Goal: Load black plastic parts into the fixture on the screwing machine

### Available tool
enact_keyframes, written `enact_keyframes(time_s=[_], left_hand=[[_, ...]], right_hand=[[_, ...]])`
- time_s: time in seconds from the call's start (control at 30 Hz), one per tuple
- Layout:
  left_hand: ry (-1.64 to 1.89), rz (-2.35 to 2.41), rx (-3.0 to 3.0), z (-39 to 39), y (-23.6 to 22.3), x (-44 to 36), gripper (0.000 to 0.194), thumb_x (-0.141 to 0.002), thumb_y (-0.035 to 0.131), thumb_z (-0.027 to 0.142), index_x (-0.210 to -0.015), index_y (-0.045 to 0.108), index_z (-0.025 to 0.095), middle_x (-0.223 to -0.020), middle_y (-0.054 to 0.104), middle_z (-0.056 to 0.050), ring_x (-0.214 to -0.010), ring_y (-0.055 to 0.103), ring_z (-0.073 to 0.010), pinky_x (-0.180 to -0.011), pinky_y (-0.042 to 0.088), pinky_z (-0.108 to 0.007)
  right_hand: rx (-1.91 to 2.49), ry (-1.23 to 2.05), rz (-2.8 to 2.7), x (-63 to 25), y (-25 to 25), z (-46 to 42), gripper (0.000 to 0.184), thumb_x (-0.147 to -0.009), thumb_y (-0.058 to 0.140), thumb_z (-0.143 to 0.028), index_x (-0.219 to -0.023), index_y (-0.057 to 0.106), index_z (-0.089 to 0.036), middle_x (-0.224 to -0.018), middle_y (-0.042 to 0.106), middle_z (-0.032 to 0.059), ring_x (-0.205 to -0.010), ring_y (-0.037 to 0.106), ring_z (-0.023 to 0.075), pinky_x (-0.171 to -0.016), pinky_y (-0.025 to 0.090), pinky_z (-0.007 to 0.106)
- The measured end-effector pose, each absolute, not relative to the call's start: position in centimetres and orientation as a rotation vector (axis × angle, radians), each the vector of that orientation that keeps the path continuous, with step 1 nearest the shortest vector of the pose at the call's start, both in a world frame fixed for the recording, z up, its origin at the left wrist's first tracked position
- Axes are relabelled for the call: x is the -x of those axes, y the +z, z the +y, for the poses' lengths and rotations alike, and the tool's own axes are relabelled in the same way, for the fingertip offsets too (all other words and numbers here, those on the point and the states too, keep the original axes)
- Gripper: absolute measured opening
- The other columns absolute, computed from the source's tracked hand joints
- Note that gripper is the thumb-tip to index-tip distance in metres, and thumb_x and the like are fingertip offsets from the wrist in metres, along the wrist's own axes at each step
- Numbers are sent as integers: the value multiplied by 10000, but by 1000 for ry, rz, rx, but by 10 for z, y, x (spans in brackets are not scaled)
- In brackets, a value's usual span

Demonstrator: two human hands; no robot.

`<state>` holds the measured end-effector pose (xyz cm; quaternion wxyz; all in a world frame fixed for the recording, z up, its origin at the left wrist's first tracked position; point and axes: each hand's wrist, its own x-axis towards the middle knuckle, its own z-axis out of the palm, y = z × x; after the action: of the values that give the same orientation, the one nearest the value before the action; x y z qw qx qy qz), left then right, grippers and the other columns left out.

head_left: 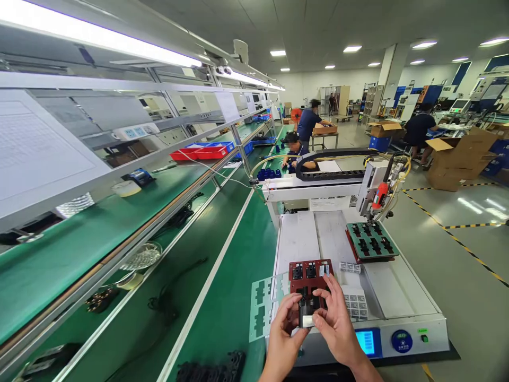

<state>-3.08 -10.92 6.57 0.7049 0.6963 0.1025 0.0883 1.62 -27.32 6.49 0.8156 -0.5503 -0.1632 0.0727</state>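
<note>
Both my hands meet over the front of a white benchtop machine (397, 310). My left hand (284, 331) pinches a small black part (307, 310) with a white label at its lower end. My right hand (338, 318) grips the same part from the right, fingers curled around it. Just behind the part lies a red fixture plate (308, 276) with black components seated in it. A second plate with a green slotted cover (371, 241) sits further back on the right, under the machine's tool head (377, 196).
Sheets of small labels (356, 302) lie right of the red plate. A green slotted template (260, 307) lies on the green conveyor (230, 297) to the left. Shelving with red and blue bins runs along the left. Seated people work further down the line, among cardboard boxes.
</note>
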Motion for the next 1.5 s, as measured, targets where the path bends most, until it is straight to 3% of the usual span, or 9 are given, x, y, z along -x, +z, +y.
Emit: enact_keyframes(time_s=[0.27, 0.47, 0.67, 0.87, 1.03, 1.17, 1.27, 1.37, 1.5], left_hand=[[234, 212, -1568, -110, 72, 28, 532, -736, 869, 289, -1246, 717, 265, -1443, 576, -147, -1204, 674, -334, -882, 646, -368], [246, 210, -1580, -113, 80, 27, 512, -754, 850, 292, -1249, 725, 259, -1423, 592, -143, -1113, 698, -293, -838, 645, -349], [272, 217, -1576, -112, 90, 26, 494, -739, 852, 247, -1222, 748, 260, -1389, 633, -140, -1083, 724, -290, -818, 656, -339], [308, 162, -1580, -108, 87, 28, 455, -779, 817, 256, -1230, 752, 270, -1400, 620, -143, -1198, 698, -338, -835, 672, -368], [389, 112, -1763, -102, 69, 27, 431, -803, 683, 138, -1197, 785, 283, -1387, 638, -141, -1334, 605, -334, -920, 645, -376], [308, 383, -1527, -91, 58, 20, 524, -694, 799, 183, -1210, 741, 253, -1355, 672, -131, -1149, 698, -318, -790, 658, -360], [228, 486, -1300, -81, 53, 21, 659, -623, 932, 269, -1245, 714, 241, -1328, 708, -125, -1077, 731, -305, -873, 638, -399], [184, 468, -1122, -78, 45, 27, 773, -560, 1020, 325, -1270, 724, 248, -1352, 705, -131, -1155, 710, -296, -1000, 569, -379], [134, 486, -899, -80, 30, 33, 676, -528, 1048, 434, -1113, 753, 268, -1158, 737, -66, -951, 733, -223, -890, 585, -355]], right_hand=[[1234, 191, -341, -18, 60, -274, 843, -981, 691, -317, -1652, 184, -376, -1564, 458, 165, -1262, 603, 302, -864, 634, 406], [1324, 176, -360, -16, 75, -275, 798, -1023, 619, -302, -1665, 147, -358, -1471, 520, 162, -1043, 677, 232, -891, 634, 423], [1529, -132, -554, -12, 76, -270, 669, -1061, 506, -195, -1650, 255, -389, -1724, 169, 138, -1342, 552, 321, -792, 675, 395], [1708, -271, -493, -18, 66, -267, 852, -964, 656, -212, -1670, 196, -342, -1719, 220, 133, -1389, 512, 385, -1021, 606, 600], [1791, -164, -509, -29, 56, -246, 973, -848, 737, -194, -1660, 222, -342, -1724, 191, 115, -1540, 315, 425, -1195, 439, 683], [1627, -117, -447, -65, 15, -231, 780, -955, 666, -266, -1627, 278, -347, -1638, 328, 136, -1373, 538, 328, -1086, 587, 564], [1657, -226, -358, -104, -24, -224, 636, -1009, 575, -270, -1597, 348, -348, -1660, 268, 125, -1373, 538, 315, -1120, 556, 587], [1679, -227, -387, -132, -46, -219, 657, -994, 509, -214, -1613, 344, -363, -1674, 236, 105, -1347, 561, 303, -1083, 589, 575], [1657, -221, -424, -141, -36, -219, 648, -1007, 492, -235, -1622, 337, -367, -1624, 336, 114, -1139, 629, 240, -995, 650, 509]])
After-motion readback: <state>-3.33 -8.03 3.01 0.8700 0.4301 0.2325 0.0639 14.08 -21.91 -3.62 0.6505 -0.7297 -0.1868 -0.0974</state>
